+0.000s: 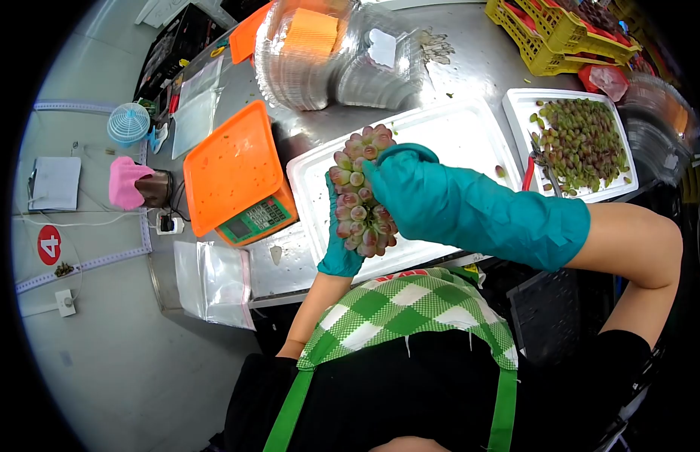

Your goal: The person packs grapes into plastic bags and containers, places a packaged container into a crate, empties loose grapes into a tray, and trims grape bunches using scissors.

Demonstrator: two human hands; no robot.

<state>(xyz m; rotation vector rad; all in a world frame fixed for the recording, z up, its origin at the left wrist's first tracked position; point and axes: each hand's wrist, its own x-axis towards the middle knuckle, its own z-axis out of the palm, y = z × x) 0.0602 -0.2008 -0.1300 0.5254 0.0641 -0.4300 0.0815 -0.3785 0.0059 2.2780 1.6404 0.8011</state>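
A bunch of pink-green grapes point(357, 196) is upheld by my left hand point(341, 252), whose gloved fingers wrap its left and lower side. My right hand point(399, 192), in a long teal glove, is closed against the bunch's right side. A dark teal loop point(414, 151) curves along the top of that hand; I cannot tell what the fingers grip. Beneath both hands lies a shallow white tray point(459, 124), with a single loose grape point(500, 172) toward its right side.
Left of the tray stands an orange scale point(237, 169). Clear plastic boxes point(308, 56) are stacked behind. To the right, a white tray point(519, 113) holds loose grapes point(579, 143) and red-handled scissors point(529, 173). Yellow crates point(545, 49) sit farther back; plastic bags point(214, 279) overhang the front edge.
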